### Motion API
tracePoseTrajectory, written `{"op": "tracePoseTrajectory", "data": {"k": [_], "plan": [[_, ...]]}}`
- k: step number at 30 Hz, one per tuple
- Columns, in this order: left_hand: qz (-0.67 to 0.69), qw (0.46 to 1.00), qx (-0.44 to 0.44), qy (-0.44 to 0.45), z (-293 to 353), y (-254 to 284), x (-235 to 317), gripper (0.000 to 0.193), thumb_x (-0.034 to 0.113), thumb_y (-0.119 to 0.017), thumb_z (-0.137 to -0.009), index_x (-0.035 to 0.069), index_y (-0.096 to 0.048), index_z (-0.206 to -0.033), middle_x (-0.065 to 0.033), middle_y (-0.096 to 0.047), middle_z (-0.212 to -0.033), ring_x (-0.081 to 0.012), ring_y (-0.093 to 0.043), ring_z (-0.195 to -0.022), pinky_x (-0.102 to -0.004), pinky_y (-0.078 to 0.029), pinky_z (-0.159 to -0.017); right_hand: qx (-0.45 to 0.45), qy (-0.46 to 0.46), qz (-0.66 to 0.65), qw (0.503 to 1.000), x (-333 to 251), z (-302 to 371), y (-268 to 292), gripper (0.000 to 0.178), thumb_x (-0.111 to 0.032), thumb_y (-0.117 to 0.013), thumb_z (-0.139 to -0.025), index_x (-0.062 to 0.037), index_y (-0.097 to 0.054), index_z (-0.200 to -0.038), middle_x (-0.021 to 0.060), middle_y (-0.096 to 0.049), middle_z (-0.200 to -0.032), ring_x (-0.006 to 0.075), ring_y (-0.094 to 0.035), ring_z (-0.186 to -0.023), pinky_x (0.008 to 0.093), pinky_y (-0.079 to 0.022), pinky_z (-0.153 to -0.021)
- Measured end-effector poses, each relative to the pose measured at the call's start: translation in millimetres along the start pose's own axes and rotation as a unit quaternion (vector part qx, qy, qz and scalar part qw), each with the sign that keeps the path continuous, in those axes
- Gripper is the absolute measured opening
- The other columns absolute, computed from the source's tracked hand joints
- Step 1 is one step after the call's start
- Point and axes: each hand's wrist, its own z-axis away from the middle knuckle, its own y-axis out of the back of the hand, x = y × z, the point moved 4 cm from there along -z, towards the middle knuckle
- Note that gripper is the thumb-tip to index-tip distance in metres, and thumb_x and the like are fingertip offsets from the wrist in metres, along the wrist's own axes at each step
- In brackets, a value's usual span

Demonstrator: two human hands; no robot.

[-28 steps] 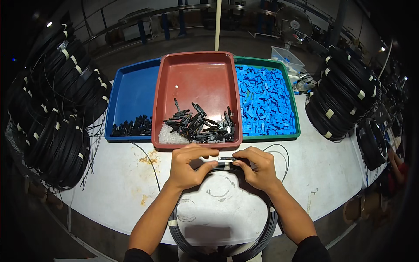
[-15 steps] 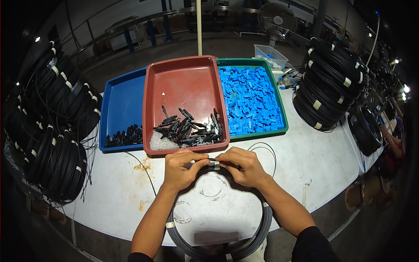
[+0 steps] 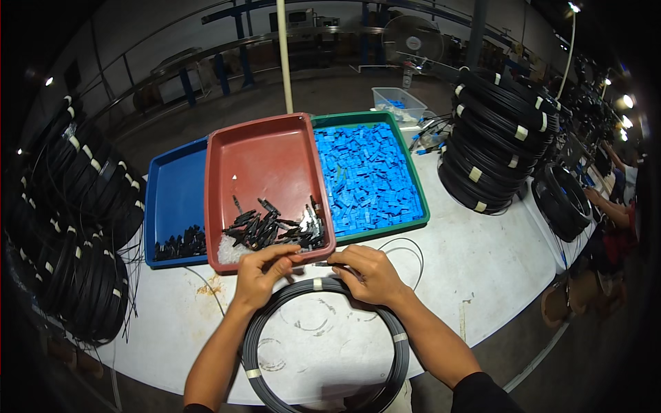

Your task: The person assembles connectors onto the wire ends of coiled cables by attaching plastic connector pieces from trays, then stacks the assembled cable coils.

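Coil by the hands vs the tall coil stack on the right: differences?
Height: the coil is one low ring; the stack is many rings piled high.
Opening: the white table shows through the coil's middle, but not through the stack.
Contact: the right hand overlaps the coil in view; no hand is at the stack.
Shared: dark, with pale bands.

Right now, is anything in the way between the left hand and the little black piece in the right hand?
Nothing visible stands between the left hand and the black piece in the right hand, just a small gap. The red tray sits just beyond.
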Motion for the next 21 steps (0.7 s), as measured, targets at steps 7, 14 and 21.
{"op": "tracePoseTrajectory", "data": {"k": [7,14,21], "plan": [[-0.264,0.953,-0.045,-0.144,-85.7,-28.6,30.6,0.022,0.016,-0.071,-0.089,0.007,-0.077,-0.108,-0.0151,-0.075,-0.09,-0.0251,-0.071,-0.075,-0.0347,-0.054,-0.068,0.138,-0.038,0.156,0.977,26.8,3.4,38.6,0.014,-0.003,-0.068,-0.082,-0.0032,-0.07,-0.095,0.0104,-0.068,-0.082,0.0279,-0.063,-0.07,0.038,-0.045,-0.066],[-0.47,0.853,-0.052,-0.221,-137.8,-61.3,17.0,0.022,0.018,-0.077,-0.081,0.007,-0.078,-0.1,-0.0122,-0.072,-0.079,-0.0301,-0.066,-0.073,-0.0403,-0.052,-0.067,0.218,-0.056,0.176,0.958,47.1,9.4,45.1,0.009,-0.004,-0.067,-0.084,-0.0048,-0.067,-0.093,0.0085,-0.066,-0.08,0.0267,-0.06,-0.07,0.0389,-0.04,-0.066],[-0.53,0.781,-0.041,-0.328,-171.5,-79.4,12.8,0.026,0.01,-0.076,-0.068,0.01,-0.077,-0.094,-0.0081,-0.073,-0.08,-0.0288,-0.061,-0.084,-0.0422,-0.048,-0.071,0.241,-0.047,0.174,0.954,46.7,5.3,42.5,0.01,-0.001,-0.068,-0.083,-0.003,-0.068,-0.093,0.0077,-0.066,-0.08,0.0249,-0.059,-0.068,0.037,-0.04,-0.065]]}}
